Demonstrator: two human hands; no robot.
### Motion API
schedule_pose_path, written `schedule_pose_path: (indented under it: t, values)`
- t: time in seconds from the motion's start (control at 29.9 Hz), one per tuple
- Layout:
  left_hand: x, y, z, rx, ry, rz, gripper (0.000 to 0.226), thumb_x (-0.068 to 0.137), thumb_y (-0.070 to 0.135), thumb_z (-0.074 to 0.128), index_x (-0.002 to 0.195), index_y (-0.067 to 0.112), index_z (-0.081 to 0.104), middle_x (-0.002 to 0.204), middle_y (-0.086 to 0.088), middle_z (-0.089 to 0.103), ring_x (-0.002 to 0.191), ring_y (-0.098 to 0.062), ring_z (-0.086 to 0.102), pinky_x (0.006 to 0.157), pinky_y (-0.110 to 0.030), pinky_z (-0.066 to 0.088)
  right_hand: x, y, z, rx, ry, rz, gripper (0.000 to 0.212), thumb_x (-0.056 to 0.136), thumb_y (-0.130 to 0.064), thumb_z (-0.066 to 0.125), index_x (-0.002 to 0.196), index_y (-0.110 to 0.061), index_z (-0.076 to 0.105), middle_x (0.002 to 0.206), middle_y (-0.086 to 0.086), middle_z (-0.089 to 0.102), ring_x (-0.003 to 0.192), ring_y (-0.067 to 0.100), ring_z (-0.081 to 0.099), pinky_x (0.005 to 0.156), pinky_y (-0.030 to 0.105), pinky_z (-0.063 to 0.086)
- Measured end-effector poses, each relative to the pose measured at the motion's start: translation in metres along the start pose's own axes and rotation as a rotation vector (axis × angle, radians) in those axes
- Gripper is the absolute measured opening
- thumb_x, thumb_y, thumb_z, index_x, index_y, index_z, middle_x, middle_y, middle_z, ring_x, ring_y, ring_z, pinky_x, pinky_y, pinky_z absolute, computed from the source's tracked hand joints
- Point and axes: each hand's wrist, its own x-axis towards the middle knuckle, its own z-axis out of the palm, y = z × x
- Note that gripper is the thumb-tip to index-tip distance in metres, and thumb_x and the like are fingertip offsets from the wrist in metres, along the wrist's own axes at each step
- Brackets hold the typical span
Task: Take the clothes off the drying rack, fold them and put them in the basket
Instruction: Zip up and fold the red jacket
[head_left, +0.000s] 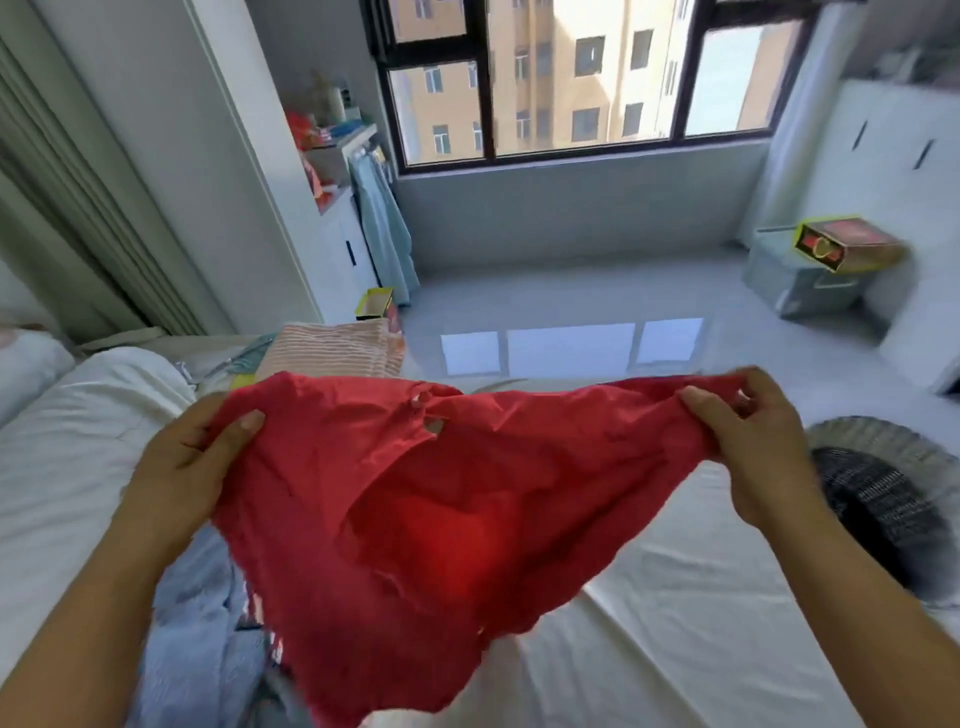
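Two hands stretch a crumpled red cloth garment (415, 519) across my view, above a white-sheeted bed (675, 623). The left hand (176, 457) clamps the garment's left corner between thumb and fingers, and the right hand (748, 441) pinches its right edge with curled fingers. The garment's long axis runs side to side between the two grips, and its loose body sags down and toward me; I cannot tell whether the lower hem touches the bed. I judge the fold turns on that span. Bare sheet lies open beneath and to the right of the cloth, while a rumpled pale blue garment (197, 623) crowds the near left and a folded pink-and-white striped cloth (332, 353) sits at the bed's far edge. A round woven basket (883, 436) with a dark inside stands just off the bed's right edge, nearer the right hand. No drying rack shows.
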Motion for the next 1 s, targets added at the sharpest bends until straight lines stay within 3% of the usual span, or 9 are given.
schedule_pose_path:
  t: [0.13, 0.4, 0.5, 0.57, 0.63, 0.77, 0.84, 0.94, 1.0]
  values:
    - [-0.02, 0.027, 0.034, -0.038, -0.007, 0.02, 0.036, 0.088, 0.014, 0.059, 0.083, 0.048, 0.069, 0.081, 0.026, 0.069, 0.081, 0.004, 0.06, 0.074, -0.008, 0.048, -0.014, -0.056, -0.078, -0.184, 0.105, -0.272, 0.026, 0.081, -0.019, 0.066, 0.063, -0.035, 0.057, 0.062, -0.015, 0.059, 0.061, 0.003, 0.051, 0.064, 0.027, 0.044]
    - [0.044, 0.058, 0.123, -0.185, -0.054, -0.022, 0.032, 0.086, 0.011, 0.061, 0.072, 0.037, 0.072, 0.063, 0.017, 0.067, 0.059, 0.003, 0.06, 0.057, -0.009, 0.049, 0.047, -0.102, -0.092, -0.053, 0.072, -0.387, 0.022, 0.087, -0.011, 0.055, 0.074, -0.02, 0.04, 0.057, -0.001, 0.051, 0.034, 0.006, 0.048, 0.035, 0.02, 0.039]
    - [0.09, 0.026, 0.191, -0.146, -0.083, -0.054, 0.015, 0.086, 0.013, 0.063, 0.088, 0.027, 0.068, 0.08, 0.008, 0.067, 0.081, -0.013, 0.058, 0.069, -0.017, 0.046, 0.119, -0.055, -0.066, -0.065, 0.021, -0.253, 0.02, 0.091, -0.006, 0.052, 0.079, -0.017, 0.041, 0.068, 0.003, 0.052, 0.043, 0.005, 0.058, 0.047, 0.019, 0.049]
    - [0.109, -0.008, 0.237, -0.085, -0.158, -0.138, 0.034, 0.088, 0.015, 0.062, 0.12, 0.013, 0.053, 0.118, -0.007, 0.059, 0.106, -0.019, 0.051, 0.088, -0.025, 0.043, 0.161, 0.005, -0.059, -0.142, -0.083, -0.077, 0.009, 0.091, -0.006, 0.052, 0.094, -0.014, 0.049, 0.083, 0.0, 0.056, 0.063, 0.004, 0.062, 0.062, 0.02, 0.052]
    - [0.106, -0.043, 0.276, 0.021, -0.221, -0.228, 0.053, 0.088, 0.018, 0.063, 0.134, 0.008, 0.039, 0.137, -0.012, 0.044, 0.123, -0.022, 0.043, 0.102, -0.034, 0.036, 0.179, 0.08, -0.065, -0.336, -0.184, 0.11, 0.025, 0.09, -0.01, 0.055, 0.115, -0.01, 0.052, 0.1, -0.001, 0.056, 0.082, 0.011, 0.058, 0.077, 0.028, 0.048]
    - [0.02, -0.122, 0.337, 0.073, -0.532, -0.436, 0.04, 0.084, 0.008, 0.065, 0.121, 0.001, 0.05, 0.116, -0.013, 0.057, 0.107, -0.025, 0.055, 0.097, -0.034, 0.042, 0.127, 0.224, -0.107, -0.683, -0.332, 0.385, 0.011, 0.087, -0.005, 0.055, 0.085, -0.011, 0.063, 0.083, 0.006, 0.062, 0.074, 0.016, 0.055, 0.077, 0.036, 0.045]
    - [-0.048, -0.155, 0.355, 0.172, -0.757, -0.511, 0.024, 0.083, 0.009, 0.066, 0.106, 0.009, 0.058, 0.103, -0.006, 0.06, 0.1, -0.018, 0.056, 0.091, -0.026, 0.041, 0.076, 0.282, -0.13, -0.795, -0.416, 0.577, 0.027, 0.087, -0.003, 0.054, 0.071, -0.024, 0.054, 0.072, 0.0, 0.059, 0.061, 0.01, 0.054, 0.07, 0.033, 0.044]
    - [-0.142, -0.187, 0.373, 0.243, -1.01, -0.645, 0.023, 0.085, 0.015, 0.064, 0.083, 0.032, 0.049, 0.086, 0.01, 0.056, 0.093, -0.011, 0.054, 0.086, -0.02, 0.041, 0.01, 0.344, -0.152, -0.812, -0.513, 0.826, 0.029, 0.087, -0.004, 0.052, 0.068, -0.025, 0.05, 0.063, -0.004, 0.057, 0.048, 0.002, 0.054, 0.059, 0.03, 0.045]
    - [-0.185, -0.194, 0.386, 0.215, -1.062, -0.738, 0.016, 0.086, 0.015, 0.063, 0.088, 0.029, 0.054, 0.088, 0.008, 0.057, 0.09, -0.007, 0.053, 0.081, -0.013, 0.041, -0.016, 0.368, -0.149, -0.819, -0.561, 0.886, 0.027, 0.087, -0.005, 0.052, 0.069, -0.025, 0.052, 0.062, -0.004, 0.058, 0.053, 0.006, 0.055, 0.059, 0.028, 0.046]
